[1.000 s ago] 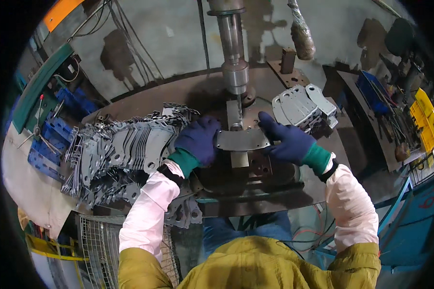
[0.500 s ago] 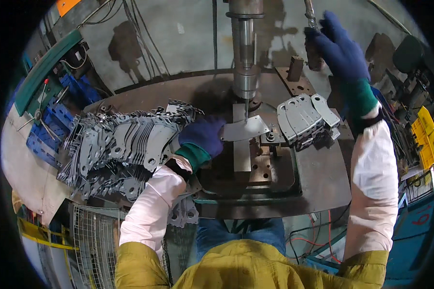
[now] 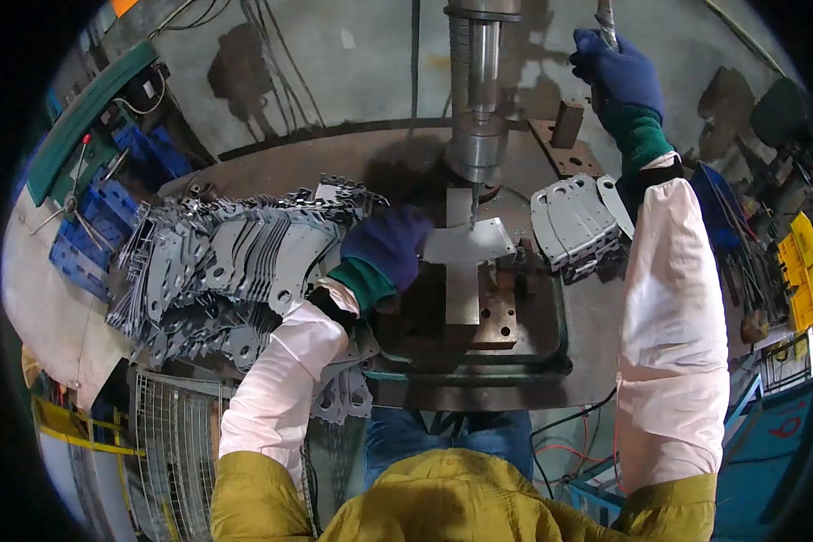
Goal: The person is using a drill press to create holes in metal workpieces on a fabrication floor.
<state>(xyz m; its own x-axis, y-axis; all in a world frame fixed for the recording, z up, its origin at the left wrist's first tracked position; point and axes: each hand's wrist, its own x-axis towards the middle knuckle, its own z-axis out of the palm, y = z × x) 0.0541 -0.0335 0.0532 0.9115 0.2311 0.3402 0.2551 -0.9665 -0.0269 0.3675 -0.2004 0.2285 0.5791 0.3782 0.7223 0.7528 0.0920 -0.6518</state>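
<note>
My left hand (image 3: pixel 384 246), in a blue glove with a green cuff, grips the left end of a flat grey metal plate (image 3: pixel 468 242). The plate lies across an upright-running steel bar (image 3: pixel 462 294) beneath a drill press chuck (image 3: pixel 479 144). The slim drill bit (image 3: pixel 475 206) points down at the plate; whether it touches, I cannot tell. At the upper right, my gloved right hand (image 3: pixel 619 72) is closed around a lever handle (image 3: pixel 607 23), whose lower part the fingers hide.
Many similar plates are piled on the left (image 3: pixel 244 257). A neat stack of plates (image 3: pixel 574 221) sits right of the drill. Behind it stands a block on a drilled base (image 3: pixel 566 126). A yellow bin (image 3: pixel 799 271) is at far right, a wire basket (image 3: pixel 176 443) lower left.
My right hand, with fingers spread beside the lever before, has closed around it. The left hand keeps its hold on the plate, and the whole view has shifted slightly.
</note>
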